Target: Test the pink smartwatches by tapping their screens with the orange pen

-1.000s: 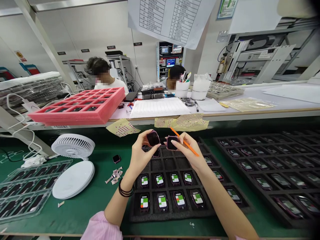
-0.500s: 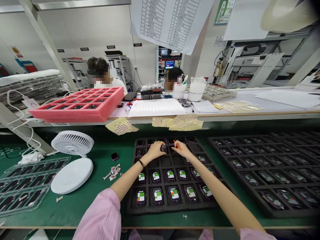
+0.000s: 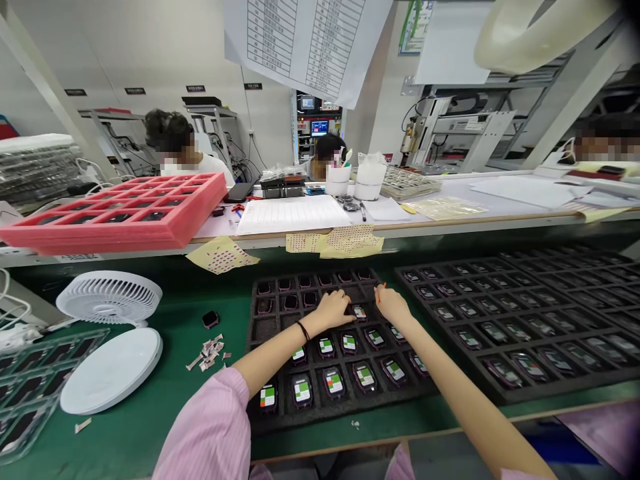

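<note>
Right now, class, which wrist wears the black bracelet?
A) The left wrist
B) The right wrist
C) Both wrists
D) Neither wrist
A: the black bracelet circles the wrist just behind the left hand, while the right wrist shows bare.

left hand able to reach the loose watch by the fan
Probably yes: the left hand is over the black foam tray, and only green mat lies between the tray's edge and the watch.

The left hand (image 3: pixel 333 310) and right hand (image 3: pixel 393 305) hover over a black foam tray (image 3: pixel 260 328) of smartwatches (image 3: pixel 333 382) — an orange stick (image 3: pixel 381 291) pokes from the right.
</note>
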`<state>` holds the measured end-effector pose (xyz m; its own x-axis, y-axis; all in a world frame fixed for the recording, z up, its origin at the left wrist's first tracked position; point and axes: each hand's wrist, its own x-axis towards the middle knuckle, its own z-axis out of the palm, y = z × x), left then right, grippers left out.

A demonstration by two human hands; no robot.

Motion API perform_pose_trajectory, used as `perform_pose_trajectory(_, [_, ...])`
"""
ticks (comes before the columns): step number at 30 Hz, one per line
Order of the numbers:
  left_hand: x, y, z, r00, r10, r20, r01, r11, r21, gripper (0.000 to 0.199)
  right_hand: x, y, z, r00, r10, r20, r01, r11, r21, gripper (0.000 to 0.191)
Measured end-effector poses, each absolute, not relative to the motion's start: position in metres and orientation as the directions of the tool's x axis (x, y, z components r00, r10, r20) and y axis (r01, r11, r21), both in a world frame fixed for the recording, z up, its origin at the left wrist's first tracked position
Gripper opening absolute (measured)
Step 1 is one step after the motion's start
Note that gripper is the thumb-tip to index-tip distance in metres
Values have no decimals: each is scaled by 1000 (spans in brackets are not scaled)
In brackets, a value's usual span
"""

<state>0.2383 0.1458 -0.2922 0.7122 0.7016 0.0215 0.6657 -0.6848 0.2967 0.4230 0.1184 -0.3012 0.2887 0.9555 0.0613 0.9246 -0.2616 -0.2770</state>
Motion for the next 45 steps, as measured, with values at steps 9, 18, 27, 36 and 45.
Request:
perform_pose_trajectory(9, [276, 150, -301, 702, 710, -55, 682, -649, 337, 40, 453, 111, -314, 200, 978, 66, 884, -150, -443, 27])
perform_pose_trajectory(18, [247, 143, -272, 660, 742, 116, 526, -567, 634, 46, 463, 109, -327, 96, 992, 83, 646, 1, -763, 22])
perform_pose_trajectory(27, [155, 109, -213, 487, 870, 83, -28, -79, 996, 61, 393, 106, -247, -212, 977, -11, -123, -38, -992, 36])
perform_pose_trajectory(36, [123, 102, -200, 379, 909, 175, 17, -196, 981, 47, 318, 106, -201, -331, 929, 163, -164, 113, -980, 36])
perform_pose_trajectory(45, [122, 104, -195, 318, 938, 139, 93, -177, 980, 33, 322, 107, -206, -325, 933, 154, -129, 118, -985, 35])
